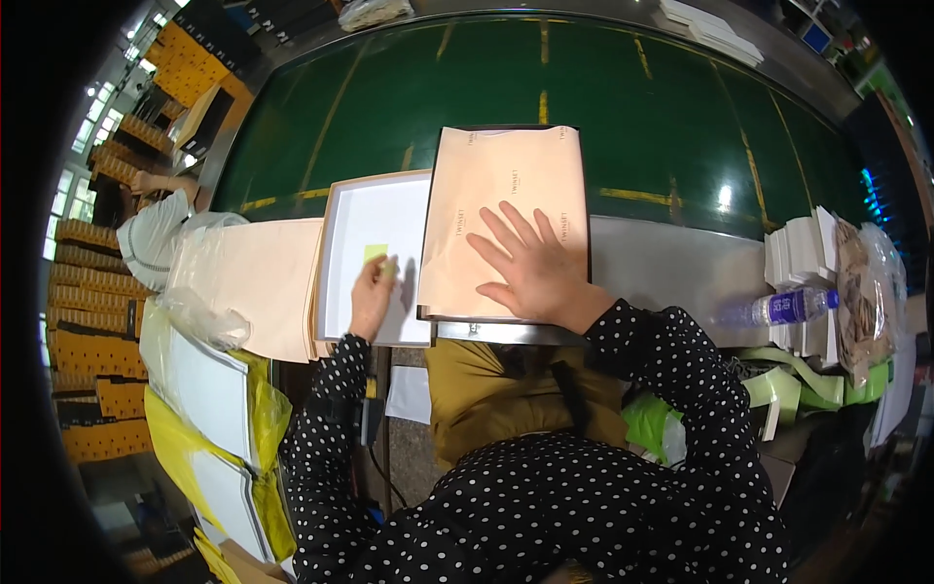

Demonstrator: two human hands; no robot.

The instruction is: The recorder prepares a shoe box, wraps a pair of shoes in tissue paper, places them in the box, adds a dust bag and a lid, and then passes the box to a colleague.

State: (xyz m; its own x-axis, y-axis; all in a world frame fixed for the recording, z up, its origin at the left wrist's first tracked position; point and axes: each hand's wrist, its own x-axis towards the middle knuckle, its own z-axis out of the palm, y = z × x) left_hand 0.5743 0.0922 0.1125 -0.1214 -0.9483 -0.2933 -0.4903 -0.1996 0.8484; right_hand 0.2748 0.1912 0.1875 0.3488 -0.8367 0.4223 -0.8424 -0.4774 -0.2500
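Note:
My right hand point(535, 268) lies flat with its fingers spread on peach printed wrapping paper point(516, 161). The paper covers the top of a dark-edged shallow box point(582, 209) at the table's near edge. Left of it stands a shallow white tray-like box part point(350, 219) with tan edges, its inside facing up. Over this white inside, my left hand point(373, 292) has its fingers curled together in a pinch. A yellow-green square slip point(376, 253) shows just beyond the fingertips; a small greenish bit seems to be between them, too small to make out.
A stack of peach paper sheets point(263, 282) lies at the left, with clear plastic on it. A green belt point(545, 78) runs beyond the boxes. At the right are a water bottle point(783, 308) and white folded papers point(800, 251). Another person's arm point(161, 183) shows far left.

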